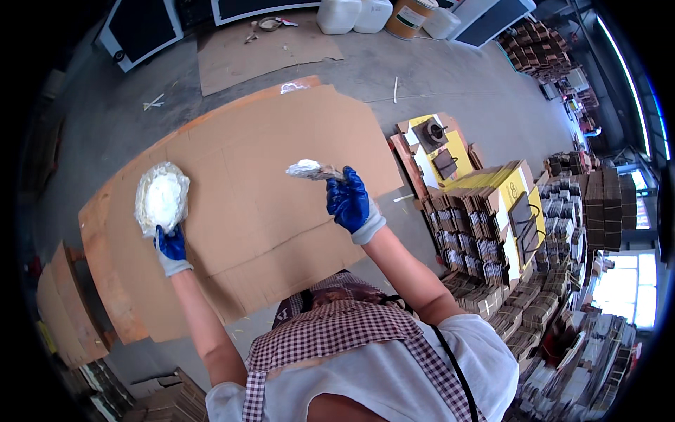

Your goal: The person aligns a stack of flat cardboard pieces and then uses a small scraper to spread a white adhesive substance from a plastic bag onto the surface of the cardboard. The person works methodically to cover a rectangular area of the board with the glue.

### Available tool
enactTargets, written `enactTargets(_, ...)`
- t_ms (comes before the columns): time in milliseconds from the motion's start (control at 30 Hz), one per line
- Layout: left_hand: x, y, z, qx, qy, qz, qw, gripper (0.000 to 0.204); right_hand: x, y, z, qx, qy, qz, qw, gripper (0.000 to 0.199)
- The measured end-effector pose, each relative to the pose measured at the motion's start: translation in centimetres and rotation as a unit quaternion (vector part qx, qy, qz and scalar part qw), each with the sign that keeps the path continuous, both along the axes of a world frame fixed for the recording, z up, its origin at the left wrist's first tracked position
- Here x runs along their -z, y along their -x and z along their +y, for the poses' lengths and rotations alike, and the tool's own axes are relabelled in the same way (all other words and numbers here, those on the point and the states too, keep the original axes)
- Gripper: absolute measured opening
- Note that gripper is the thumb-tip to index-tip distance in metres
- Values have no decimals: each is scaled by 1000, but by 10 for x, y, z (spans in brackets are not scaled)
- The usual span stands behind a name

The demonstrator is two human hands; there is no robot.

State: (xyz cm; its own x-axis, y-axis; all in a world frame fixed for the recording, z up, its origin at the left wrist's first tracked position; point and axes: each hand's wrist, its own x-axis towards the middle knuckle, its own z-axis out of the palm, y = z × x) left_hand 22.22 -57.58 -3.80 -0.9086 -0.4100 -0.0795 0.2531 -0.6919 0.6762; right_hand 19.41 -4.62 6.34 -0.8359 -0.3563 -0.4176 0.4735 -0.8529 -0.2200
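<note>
My left hand (171, 247), in a blue and grey glove, holds up a shallow container of white paste (162, 197) wrapped in clear plastic, over the left part of a large brown cardboard sheet (260, 183). My right hand (349, 204), gloved the same way, grips a paste-coated brush (311, 169) whose whitish head points left, above the middle of the sheet. The cardboard lies flat on a stack of similar sheets. Both forearms rise from the lower edge over a checked apron.
Stacks of folded yellow and brown cartons (485, 218) crowd the right side. White jugs (354, 14) and a brown bucket (408, 17) stand at the far edge of the grey concrete floor, by another cardboard piece (260, 49). More cardboard stacks (63, 309) sit at lower left.
</note>
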Motion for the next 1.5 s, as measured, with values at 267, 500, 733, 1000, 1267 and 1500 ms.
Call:
enactTargets(267,-11,-43,45,-346,592,-348,640,35,26,1,1,-29,-10,24,999,23)
enactTargets(500,-50,-44,86,-233,648,-174,704,31,35,16,-5,-24,18,74,997,24)
enactTargets(733,-42,26,156,-58,713,-82,694,37,15,35,-59,-3,-230,181,956,28)
enactTargets(1000,10,50,179,-114,816,-161,543,32,55,107,-121,-35,-591,396,702,35)
enactTargets(1267,7,50,180,-104,840,-183,500,31,77,176,83,43,-712,215,667,44)
enactTargets(1500,1,49,179,-98,856,-195,469,32,81,197,112,104,-776,210,586,48)
